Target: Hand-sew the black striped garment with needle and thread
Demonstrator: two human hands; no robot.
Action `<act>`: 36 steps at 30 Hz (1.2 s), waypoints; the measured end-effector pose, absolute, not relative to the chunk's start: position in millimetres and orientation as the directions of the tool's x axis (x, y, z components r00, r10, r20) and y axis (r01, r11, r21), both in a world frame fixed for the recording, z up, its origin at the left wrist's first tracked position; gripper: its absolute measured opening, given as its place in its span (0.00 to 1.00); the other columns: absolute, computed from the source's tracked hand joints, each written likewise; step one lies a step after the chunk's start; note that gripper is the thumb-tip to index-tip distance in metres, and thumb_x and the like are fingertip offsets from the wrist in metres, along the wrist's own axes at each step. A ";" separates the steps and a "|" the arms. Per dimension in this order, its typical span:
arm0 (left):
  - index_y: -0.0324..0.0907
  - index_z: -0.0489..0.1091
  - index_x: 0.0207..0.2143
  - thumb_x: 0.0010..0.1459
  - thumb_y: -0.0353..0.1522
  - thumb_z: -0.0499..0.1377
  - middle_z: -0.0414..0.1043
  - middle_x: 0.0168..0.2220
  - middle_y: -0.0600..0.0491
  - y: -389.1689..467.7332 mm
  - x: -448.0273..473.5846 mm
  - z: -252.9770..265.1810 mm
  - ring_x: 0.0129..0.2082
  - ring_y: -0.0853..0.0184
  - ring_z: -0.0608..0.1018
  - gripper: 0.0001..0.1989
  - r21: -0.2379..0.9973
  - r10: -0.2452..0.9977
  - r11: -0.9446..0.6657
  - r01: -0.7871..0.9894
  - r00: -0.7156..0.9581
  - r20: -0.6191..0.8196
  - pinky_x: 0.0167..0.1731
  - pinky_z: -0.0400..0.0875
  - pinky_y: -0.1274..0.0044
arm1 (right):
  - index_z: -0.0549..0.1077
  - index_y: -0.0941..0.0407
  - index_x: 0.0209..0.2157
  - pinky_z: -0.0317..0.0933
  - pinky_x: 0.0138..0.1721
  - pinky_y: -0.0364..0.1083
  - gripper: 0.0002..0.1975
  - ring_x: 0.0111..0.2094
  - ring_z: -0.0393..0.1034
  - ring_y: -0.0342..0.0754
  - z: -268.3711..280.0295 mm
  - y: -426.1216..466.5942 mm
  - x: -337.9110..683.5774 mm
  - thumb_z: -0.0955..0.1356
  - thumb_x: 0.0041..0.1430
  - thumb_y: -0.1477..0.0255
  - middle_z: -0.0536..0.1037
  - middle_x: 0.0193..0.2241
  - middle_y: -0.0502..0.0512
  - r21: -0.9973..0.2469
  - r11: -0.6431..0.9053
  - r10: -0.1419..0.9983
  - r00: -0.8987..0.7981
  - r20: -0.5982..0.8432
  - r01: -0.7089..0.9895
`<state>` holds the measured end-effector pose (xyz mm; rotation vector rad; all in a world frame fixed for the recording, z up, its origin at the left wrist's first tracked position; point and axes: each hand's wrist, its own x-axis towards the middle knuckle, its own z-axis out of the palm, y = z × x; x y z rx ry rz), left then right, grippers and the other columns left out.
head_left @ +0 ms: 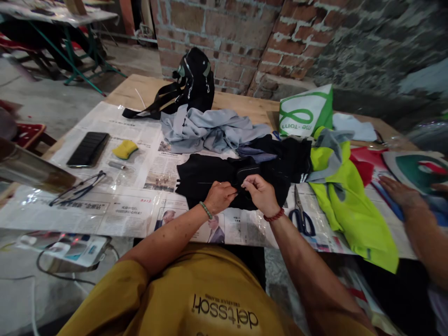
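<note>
A piece of black cloth (196,170) lies spread on the newspaper in front of me, with a thin pale line, perhaps a thread, across it. My left hand (221,197) is closed at its near edge, fingers pinching the cloth. Close by on the right, my right hand (261,192) is raised slightly, thumb and forefinger pressed together; what sits between them is too small to make out. Just beyond that hand a dark rounded pad (248,171) rests on the cloth. Blue-handled scissors (301,219) lie right of my right wrist.
Grey cloth (213,128), a black bag (198,79) and a green-white bag (306,112) stand behind. To the left are a phone (88,149), sponge (125,149), glasses (79,189) and bottle (31,165). At right, a co-worker's hand (402,193) lies beyond a yellow-green garment (350,200).
</note>
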<state>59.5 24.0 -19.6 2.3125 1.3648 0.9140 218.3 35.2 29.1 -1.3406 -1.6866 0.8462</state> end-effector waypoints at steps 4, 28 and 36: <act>0.42 0.73 0.29 0.59 0.32 0.55 0.72 0.29 0.54 25.3 58.9 -19.3 0.32 0.70 0.74 0.09 0.537 0.854 -0.517 0.667 0.361 0.374 0.37 0.59 0.75 | 0.68 0.56 0.26 0.59 0.28 0.42 0.06 0.23 0.64 0.40 21.2 43.3 214.0 0.67 0.49 0.68 0.72 0.21 0.49 -0.965 0.093 0.996 -0.021 0.091 0.244; 0.43 0.76 0.31 0.52 0.28 0.60 0.74 0.29 0.55 30.6 56.2 -24.5 0.29 0.73 0.75 0.05 0.698 0.875 -0.483 0.529 0.305 0.375 0.36 0.65 0.78 | 0.62 0.52 0.34 0.69 0.24 0.43 0.17 0.25 0.74 0.43 94.5 96.1 237.6 0.70 0.50 0.59 0.75 0.25 0.44 -0.984 0.140 0.990 -0.001 0.141 -0.107; 0.43 0.76 0.30 0.52 0.28 0.61 0.73 0.27 0.57 31.9 55.8 -26.5 0.27 0.75 0.75 0.05 0.734 0.883 -0.469 0.491 0.287 0.372 0.34 0.67 0.80 | 0.59 0.53 0.37 0.66 0.30 0.41 0.07 0.21 0.69 0.37 144.8 134.3 256.3 0.64 0.60 0.70 0.72 0.22 0.41 -0.927 0.349 0.917 0.150 0.368 0.140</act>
